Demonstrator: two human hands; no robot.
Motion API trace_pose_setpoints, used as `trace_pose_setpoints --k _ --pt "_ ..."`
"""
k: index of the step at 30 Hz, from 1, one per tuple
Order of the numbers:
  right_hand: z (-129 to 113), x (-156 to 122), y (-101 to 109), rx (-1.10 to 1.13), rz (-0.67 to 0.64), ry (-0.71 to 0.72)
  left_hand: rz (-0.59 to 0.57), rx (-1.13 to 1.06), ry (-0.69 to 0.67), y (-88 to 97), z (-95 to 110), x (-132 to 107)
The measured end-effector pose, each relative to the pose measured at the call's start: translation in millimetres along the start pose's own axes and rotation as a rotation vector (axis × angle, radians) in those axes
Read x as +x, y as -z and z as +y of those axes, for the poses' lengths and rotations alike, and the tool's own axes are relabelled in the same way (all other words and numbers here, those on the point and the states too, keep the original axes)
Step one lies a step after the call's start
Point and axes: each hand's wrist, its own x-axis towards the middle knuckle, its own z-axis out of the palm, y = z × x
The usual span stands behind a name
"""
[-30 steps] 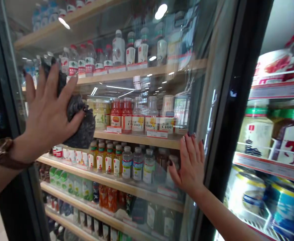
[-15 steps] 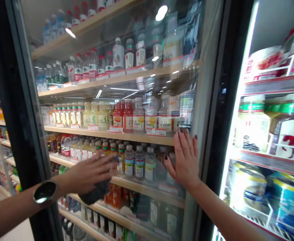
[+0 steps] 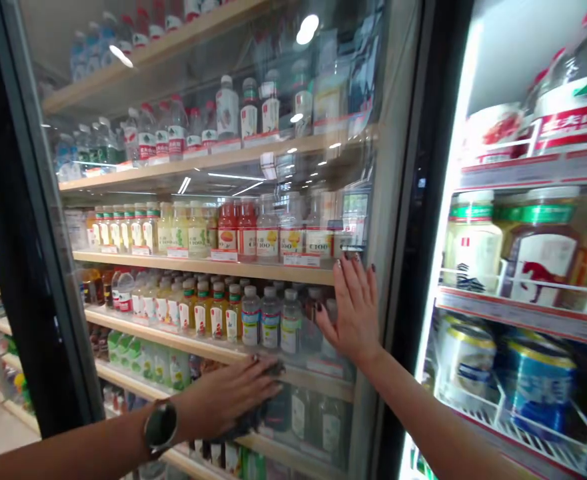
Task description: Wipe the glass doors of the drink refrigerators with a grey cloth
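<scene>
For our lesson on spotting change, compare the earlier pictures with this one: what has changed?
The left hand, with the dark cloth, has moved from the glass door's upper left down and rightward. Nothing was visibly let go. The right hand stayed flat near the door's right edge; the bottles inside stayed put.

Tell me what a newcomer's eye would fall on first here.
Probably the two hands at the glass door: the left hand low, left of centre, over a dark cloth, and the right hand laid against the glass, higher and further right. Next might come the red-filled bottles on a middle shelf, then the blue can at lower right, beyond the black door frame.
</scene>
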Motion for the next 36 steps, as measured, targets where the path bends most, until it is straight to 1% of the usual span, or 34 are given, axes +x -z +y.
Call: trace_pose_setpoints --k 1,2,3,4,5,6,7,8,9,10,11,12,13,14,15,16,17,18,19,20,21,22,23,24,25,26,27,28,29,30,31,33,35,36 --pt "0 0 0 0.003 0.004 0.004 0.0 -0.014 -0.066 -1.4 0 -17" --pt "0 0 0 0.007 0.008 0.007 -0.003 -0.027 -0.104 4.3 -11 -29" --pt "0 1 0 0.011 0.012 0.009 -0.004 -0.034 -0.11 16.9 -30 -37" --pt "0 1 0 0.017 0.016 0.008 -0.001 -0.03 -0.083 35.3 -56 -39" --pt "1 1 0 0.022 0.017 0.007 -0.014 -0.007 -0.022 58.1 -86 -35" --pt "1 0 0 0.027 0.02 0.005 0.032 0.035 0.078 83.0 -117 -26" --pt "1 0 0 0.031 0.025 0.003 0.086 0.101 0.206 107.6 -146 -13" --pt "1 0 0 0.034 0.031 0.001 0.135 0.174 0.339 129.1 -171 3" --pt "1 0 1 0.037 0.038 0.0 0.213 0.213 0.448 145.1 -188 21" --pt "1 0 1 0.041 0.042 0.001 0.268 0.233 0.567 153.9 -197 38" --pt "1 0 1 0.043 0.045 0.002 0.314 0.237 0.659 154.5 -196 54" --pt "1 0 2 0.045 0.044 0.003 0.338 0.225 0.715 146.9 -186 65" --pt "1 0 2 0.045 0.041 0.005 0.328 0.202 0.727 132.2 -167 71" --pt "1 0 2 0.043 0.038 0.003 0.294 0.174 0.686 112.2 -141 71" --pt "1 0 2 0.041 0.035 0.001 0.237 0.144 0.595 89.1 -112 65" --pt "1 0 2 0.038 0.03 -0.002 0.168 0.106 0.47 65.6 -81 51" --pt "1 0 1 0.035 0.027 -0.005 0.116 0.074 0.33 44.3 -53 33" --pt "1 0 1 0.033 0.024 -0.006 0.087 0.054 0.197 27.6 -30 10" --pt "1 0 0 0.032 0.022 -0.007 0.068 0.034 0.105 17.5 -16 -15" --pt "2 -1 0 0.031 0.021 -0.007 0.03 0.004 0.045 15.1 -12 -39" --pt "2 -1 -1 0.032 0.021 -0.007 0.001 -0.015 0.026 20.9 -18 -62" --pt "2 -1 -1 0.033 0.021 -0.005 -0.025 -0.022 0.048 34.2 -34 -80" --pt "2 -2 -1 0.036 0.021 -0.004 -0.036 -0.008 0.111 53.7 -58 -92" --pt "2 -2 -1 0.037 0.019 -0.005 -0.03 0.025 0.204 76.8 -87 -99" --pt "2 -2 -1 0.037 0.017 -0.007 0.034 0.08 0.328 100.6 -116 -100" --pt "2 -3 0 0.035 0.015 -0.009 0.112 0.144 0.482 122.0 -143 -97" --pt "2 -3 0 0.031 0.014 -0.011 0.22 0.182 0.662 138.2 -165 -91" --pt "2 -3 1 0.026 0.016 -0.011 0.288 0.197 0.823 147.4 -178 -83" --pt "2 -3 1 0.022 0.021 -0.007 0.344 0.206 0.931 148.7 -181 -76" --pt "3 -3 1 0.018 0.03 0.0 0.378 0.202 0.984 142.5 -175 -70" --pt "5 -3 1 0.017 0.04 0.007 0.385 0.19 0.985 130.2 -161 -66" --pt "9 -5 -1 0.015 0.052 0.017 0.352 0.151 0.902 95.8 -114 -66" --pt "10 -9 -2 0.01 0.054 -0.001 0.26 0.078 0.837 61.7 -62 -73" --pt "7 -12 -1 0.009 0.055 -0.024 0.221 0.041 0.815 48.0 -40 -77"
